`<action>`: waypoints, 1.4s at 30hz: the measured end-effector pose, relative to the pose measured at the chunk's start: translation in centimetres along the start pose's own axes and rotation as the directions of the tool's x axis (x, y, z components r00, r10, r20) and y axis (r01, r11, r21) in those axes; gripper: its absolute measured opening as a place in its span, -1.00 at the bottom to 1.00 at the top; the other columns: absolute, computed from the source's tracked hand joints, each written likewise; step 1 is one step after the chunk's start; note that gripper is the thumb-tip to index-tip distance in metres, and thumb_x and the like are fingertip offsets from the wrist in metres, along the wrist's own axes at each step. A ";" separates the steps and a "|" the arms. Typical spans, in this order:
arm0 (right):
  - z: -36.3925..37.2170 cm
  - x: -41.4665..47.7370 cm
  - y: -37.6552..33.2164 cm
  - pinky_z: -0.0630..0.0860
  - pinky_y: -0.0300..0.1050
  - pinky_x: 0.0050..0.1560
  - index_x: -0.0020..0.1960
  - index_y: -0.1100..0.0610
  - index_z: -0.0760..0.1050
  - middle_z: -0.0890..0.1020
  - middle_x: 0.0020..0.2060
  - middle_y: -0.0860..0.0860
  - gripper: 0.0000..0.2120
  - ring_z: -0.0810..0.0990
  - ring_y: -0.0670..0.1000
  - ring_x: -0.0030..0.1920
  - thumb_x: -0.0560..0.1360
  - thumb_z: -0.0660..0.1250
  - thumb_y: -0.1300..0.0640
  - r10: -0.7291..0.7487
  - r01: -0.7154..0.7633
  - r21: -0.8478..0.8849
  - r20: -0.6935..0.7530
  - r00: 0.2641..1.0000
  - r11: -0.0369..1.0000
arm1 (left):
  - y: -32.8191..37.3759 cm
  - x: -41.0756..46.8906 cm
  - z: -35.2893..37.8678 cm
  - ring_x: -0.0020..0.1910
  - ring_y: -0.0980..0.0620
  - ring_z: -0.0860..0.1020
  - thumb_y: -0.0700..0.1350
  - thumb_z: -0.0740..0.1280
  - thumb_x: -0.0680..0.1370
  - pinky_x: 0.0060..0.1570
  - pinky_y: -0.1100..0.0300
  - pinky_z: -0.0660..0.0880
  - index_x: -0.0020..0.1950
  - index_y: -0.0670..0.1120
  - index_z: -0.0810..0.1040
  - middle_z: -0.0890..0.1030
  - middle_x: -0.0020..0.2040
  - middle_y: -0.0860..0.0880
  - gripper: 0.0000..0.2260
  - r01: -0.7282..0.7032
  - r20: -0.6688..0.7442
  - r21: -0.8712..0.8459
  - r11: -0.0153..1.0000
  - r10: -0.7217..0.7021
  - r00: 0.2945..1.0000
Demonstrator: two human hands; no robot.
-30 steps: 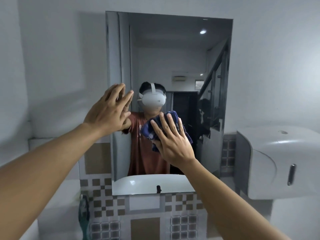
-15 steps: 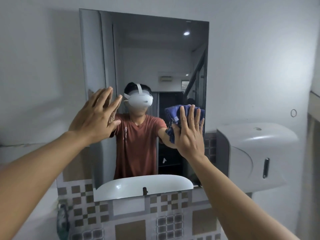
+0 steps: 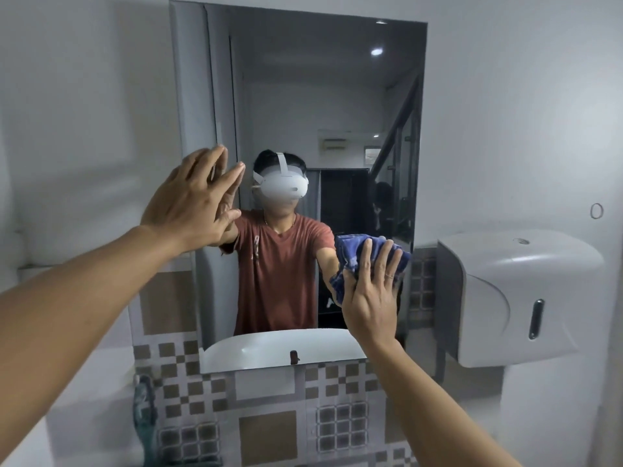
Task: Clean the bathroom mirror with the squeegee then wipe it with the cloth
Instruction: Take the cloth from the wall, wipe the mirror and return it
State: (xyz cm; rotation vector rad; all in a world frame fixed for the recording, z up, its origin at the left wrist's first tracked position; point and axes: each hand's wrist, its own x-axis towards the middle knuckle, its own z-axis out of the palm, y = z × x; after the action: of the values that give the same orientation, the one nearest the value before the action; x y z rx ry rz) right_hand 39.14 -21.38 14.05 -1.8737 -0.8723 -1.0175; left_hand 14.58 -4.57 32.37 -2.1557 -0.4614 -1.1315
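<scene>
We face the bathroom mirror (image 3: 303, 96) on the white wall, its lower edge above a band of checkered tiles (image 3: 269, 416). To its right hangs a white paper dispenser (image 3: 512, 298). Our left hand (image 3: 194, 203) lies flat against the glass near the mirror's left edge, fingers spread, holding nothing. Our right hand (image 3: 372, 294) presses the blue cloth (image 3: 350, 257) against the lower right part of the glass, palm flat and fingers apart over the bunched fabric.
</scene>
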 end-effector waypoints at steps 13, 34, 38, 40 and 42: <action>3.6 -0.9 -11.5 -0.02 0.38 0.55 0.64 0.11 0.06 0.09 0.61 0.22 -0.33 -0.13 0.24 0.61 0.59 0.15 -0.01 -0.425 0.431 -0.043 0.102 0.899 0.901 | -0.5 0.0 0.6 0.51 -0.27 0.21 0.15 0.38 0.52 0.41 -0.21 0.38 0.60 -0.06 0.23 0.24 0.56 -0.23 -0.29 0.009 0.033 -0.012 1.000 -0.009 0.999; 4.9 -6.9 -9.2 0.19 0.31 0.52 0.62 0.08 0.15 0.21 0.60 0.13 -0.40 0.11 0.18 0.61 0.57 0.04 0.11 -0.741 0.786 -0.036 0.308 0.596 0.617 | 0.1 -3.9 1.9 0.58 -0.22 0.12 0.09 0.40 0.54 0.50 -0.12 0.30 0.62 -0.07 0.17 0.12 0.61 -0.22 -0.27 0.053 0.091 -0.062 0.997 -0.047 0.995; 3.7 -5.9 -6.7 0.11 0.30 0.55 0.63 0.06 0.10 0.16 0.61 0.13 -0.38 0.04 0.17 0.62 0.58 0.06 0.05 -0.714 0.772 -0.069 0.339 0.613 0.631 | 0.5 -4.5 2.1 0.58 -0.24 0.12 0.07 0.36 0.57 0.50 -0.14 0.28 0.61 -0.08 0.20 0.11 0.61 -0.23 -0.33 0.077 0.075 -0.052 0.996 -0.073 0.995; 3.0 -5.3 -5.6 0.13 0.32 0.54 0.63 0.06 0.10 0.13 0.62 0.14 -0.37 0.03 0.18 0.62 0.57 0.05 0.03 -0.680 0.738 -0.081 0.334 0.653 0.669 | 1.2 -5.4 2.4 0.56 -0.27 0.16 0.04 0.36 0.57 0.50 -0.17 0.28 0.60 -0.09 0.24 0.16 0.59 -0.26 -0.36 0.098 0.052 -0.054 0.994 -0.096 0.994; 2.3 -4.6 -4.6 0.17 0.34 0.52 0.63 0.06 0.14 0.14 0.61 0.16 -0.38 0.04 0.19 0.62 0.56 0.05 0.03 -0.638 0.691 -0.092 0.312 0.704 0.717 | 2.1 -6.6 3.0 0.54 -0.30 0.19 0.05 0.37 0.56 0.49 -0.19 0.28 0.60 -0.10 0.25 0.19 0.57 -0.29 -0.34 0.097 0.060 -0.064 0.993 -0.093 0.994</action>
State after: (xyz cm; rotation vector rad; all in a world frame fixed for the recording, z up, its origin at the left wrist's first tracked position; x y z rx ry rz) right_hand 34.01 -18.18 10.71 -1.9146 -1.7615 -1.3430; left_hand 13.83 -4.06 24.89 -2.2497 -0.5646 -1.1544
